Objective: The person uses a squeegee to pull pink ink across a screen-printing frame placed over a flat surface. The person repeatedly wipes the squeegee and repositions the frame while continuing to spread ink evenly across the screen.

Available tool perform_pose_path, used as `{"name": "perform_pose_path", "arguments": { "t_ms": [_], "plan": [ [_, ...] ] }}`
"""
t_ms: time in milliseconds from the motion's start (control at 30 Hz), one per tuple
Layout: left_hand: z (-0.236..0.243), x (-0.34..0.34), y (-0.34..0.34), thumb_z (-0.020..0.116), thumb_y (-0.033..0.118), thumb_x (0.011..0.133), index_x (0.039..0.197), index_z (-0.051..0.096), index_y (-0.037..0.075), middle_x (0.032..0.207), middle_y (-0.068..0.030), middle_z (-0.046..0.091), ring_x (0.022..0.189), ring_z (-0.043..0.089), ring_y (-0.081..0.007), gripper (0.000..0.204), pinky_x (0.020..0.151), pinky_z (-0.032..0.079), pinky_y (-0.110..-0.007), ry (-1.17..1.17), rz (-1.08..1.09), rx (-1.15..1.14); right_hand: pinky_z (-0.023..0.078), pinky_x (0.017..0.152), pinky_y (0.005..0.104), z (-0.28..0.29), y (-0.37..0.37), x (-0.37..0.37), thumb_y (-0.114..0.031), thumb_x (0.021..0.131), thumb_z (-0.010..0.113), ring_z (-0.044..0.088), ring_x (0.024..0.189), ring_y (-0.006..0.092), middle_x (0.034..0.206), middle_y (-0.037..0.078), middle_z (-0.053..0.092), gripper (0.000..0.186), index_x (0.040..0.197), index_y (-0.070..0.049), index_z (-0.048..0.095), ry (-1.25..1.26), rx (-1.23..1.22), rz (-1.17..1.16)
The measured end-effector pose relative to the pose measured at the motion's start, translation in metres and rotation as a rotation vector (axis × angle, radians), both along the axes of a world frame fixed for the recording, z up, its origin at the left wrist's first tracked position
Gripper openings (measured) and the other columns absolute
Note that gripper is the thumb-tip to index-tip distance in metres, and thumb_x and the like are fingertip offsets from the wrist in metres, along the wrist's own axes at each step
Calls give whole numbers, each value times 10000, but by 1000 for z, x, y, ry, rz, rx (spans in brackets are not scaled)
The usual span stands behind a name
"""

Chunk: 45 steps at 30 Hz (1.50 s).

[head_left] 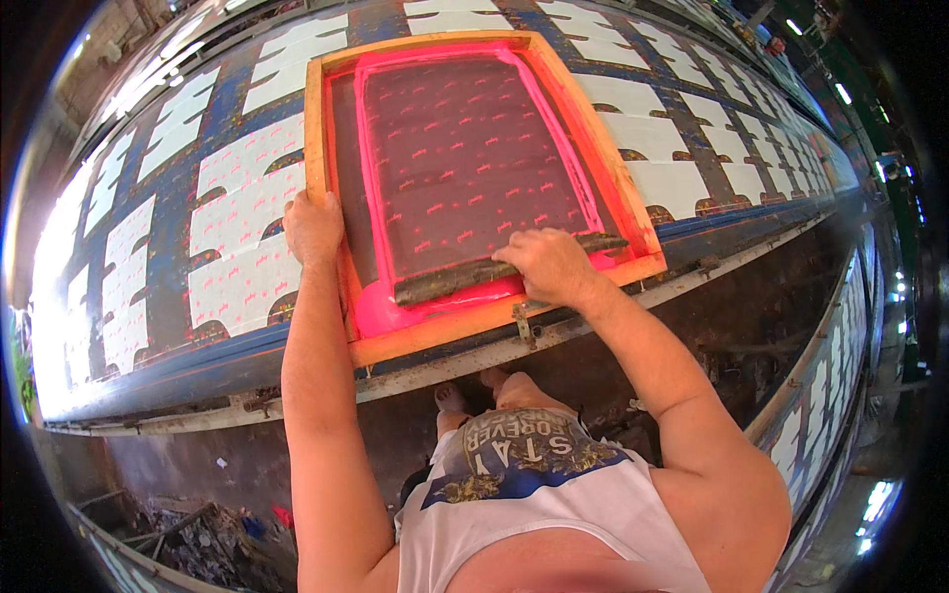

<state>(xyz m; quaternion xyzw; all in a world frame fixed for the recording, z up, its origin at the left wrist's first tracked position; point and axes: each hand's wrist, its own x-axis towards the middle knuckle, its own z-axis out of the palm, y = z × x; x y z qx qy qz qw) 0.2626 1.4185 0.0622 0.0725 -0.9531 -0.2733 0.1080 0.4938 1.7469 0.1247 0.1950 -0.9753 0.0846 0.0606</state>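
A wooden-framed printing screen lies on the long table, its dark mesh dotted with small pink marks and ringed with bright pink ink. My left hand is closed on the left wooden side of the frame. My right hand grips a long, dark, stained squeegee that lies across the lower part of the mesh. Pink ink is pooled along the squeegee's near side, inside the frame's bottom edge.
Rows of white cut fabric pieces lie on the long table, those at the left printed with small pink marks. A metal rail runs along the table's near edge. A dark walkway is below, with my feet in it, and another table stands at the right.
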Motion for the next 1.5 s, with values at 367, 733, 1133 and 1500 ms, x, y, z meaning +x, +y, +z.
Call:
{"name": "perform_pose_path", "arguments": {
  "t_ms": [367,733,1133,1500],
  "plan": [
    [7,2,12,686,536,1053,1302,748,-35,1361,-294,747,1293,721,-471,626,1093,574,-585,-90,83,-212,544,1014,503,-4,13,47,-526,930,832,697,1169,358,1155,166,743,577,1246,-46,786,-13,-96,131],
    [7,-4,25,622,631,1089,1188,765,-53,1203,-307,786,1127,772,-496,706,990,601,-602,-111,198,-396,505,1155,532,-6,228,10,-227,924,870,652,1304,392,1315,171,726,434,1288,-20,756,227,-344,-218],
    [12,-6,21,746,560,1030,1176,749,-53,1185,-311,764,1181,719,-507,630,1033,550,-602,-155,181,-279,458,1261,517,-55,275,-69,-131,880,903,593,1448,450,1519,266,659,857,1635,4,523,-19,-468,-627],
    [-5,-11,-2,931,399,879,1061,785,-67,1037,-300,788,984,764,-498,521,885,585,-569,-124,101,-106,533,1116,527,-40,267,-86,-3,830,787,662,1239,439,1232,196,712,698,1511,-92,661,63,-405,-596]
  ]
}}
